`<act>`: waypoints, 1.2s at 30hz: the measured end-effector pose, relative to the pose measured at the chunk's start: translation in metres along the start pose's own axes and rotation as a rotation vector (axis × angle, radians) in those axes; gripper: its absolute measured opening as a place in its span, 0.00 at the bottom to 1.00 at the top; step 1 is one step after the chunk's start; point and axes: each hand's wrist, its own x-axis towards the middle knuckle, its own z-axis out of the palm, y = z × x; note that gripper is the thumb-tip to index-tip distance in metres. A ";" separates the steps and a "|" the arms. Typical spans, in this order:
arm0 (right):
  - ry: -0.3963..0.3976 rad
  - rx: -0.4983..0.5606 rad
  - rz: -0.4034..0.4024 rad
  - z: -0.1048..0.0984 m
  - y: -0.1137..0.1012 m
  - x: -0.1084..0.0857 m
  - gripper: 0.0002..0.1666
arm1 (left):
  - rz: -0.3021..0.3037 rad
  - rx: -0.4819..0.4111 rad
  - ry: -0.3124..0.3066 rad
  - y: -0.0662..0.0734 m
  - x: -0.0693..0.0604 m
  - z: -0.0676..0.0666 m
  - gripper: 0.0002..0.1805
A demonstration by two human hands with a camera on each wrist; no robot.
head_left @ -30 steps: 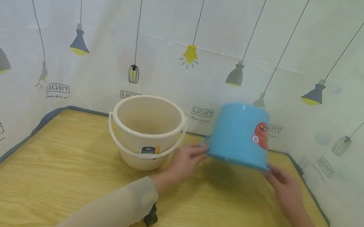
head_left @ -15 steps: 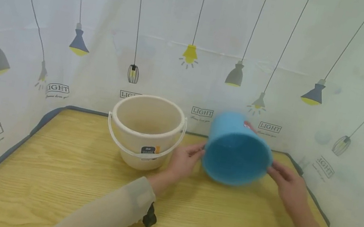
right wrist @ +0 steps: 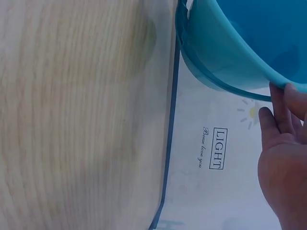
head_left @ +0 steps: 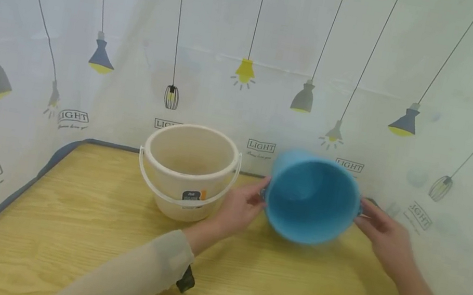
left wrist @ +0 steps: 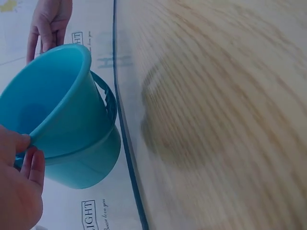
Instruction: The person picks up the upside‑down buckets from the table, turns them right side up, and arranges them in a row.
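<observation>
Between both hands a blue bucket (head_left: 310,200) hangs tilted, its mouth facing me. My left hand (head_left: 241,206) pinches the rim on the bucket's left side, by the handle joint. On the opposite side my right hand (head_left: 386,240) pinches the rim with thumb and fingers. In the left wrist view the bucket's handle (left wrist: 109,98) hangs along its underside, and the bucket is raised off the table. A cream bucket (head_left: 180,195) stands upright to the left of my left hand, its white handle (head_left: 181,201) lowered across the front.
The wood-grain table (head_left: 96,244) has a dark blue edge strip (head_left: 13,203). White sheeting (head_left: 221,18) printed with hanging lamps surrounds it at the back and sides, close behind both buckets.
The blue bucket has turned from upside down to tilted, its mouth swinging up toward me. Both hands still hold its rim and have risen slightly. The cream bucket has stayed put.
</observation>
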 end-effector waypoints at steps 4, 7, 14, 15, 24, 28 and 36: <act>-0.029 -0.016 -0.020 -0.008 -0.001 -0.001 0.36 | 0.091 0.054 -0.040 0.001 -0.001 -0.005 0.39; -0.046 -0.011 -0.042 -0.013 0.000 0.000 0.37 | 0.119 0.064 -0.058 0.002 -0.002 -0.008 0.39; -0.072 0.008 -0.098 -0.024 0.000 0.001 0.35 | 0.124 0.031 -0.069 -0.008 0.001 -0.011 0.40; -0.079 0.020 -0.100 -0.024 0.000 0.001 0.35 | 0.117 0.017 -0.072 -0.009 0.001 -0.012 0.40; -0.121 0.076 -0.096 -0.026 -0.002 0.002 0.36 | 0.036 -0.098 -0.162 -0.002 0.004 -0.018 0.39; -0.127 0.087 -0.106 -0.025 -0.002 0.002 0.35 | 0.033 -0.127 -0.161 -0.004 0.006 -0.017 0.38; -0.201 0.284 -0.159 -0.016 -0.004 0.002 0.35 | -0.059 -0.202 -0.162 -0.002 0.008 -0.016 0.35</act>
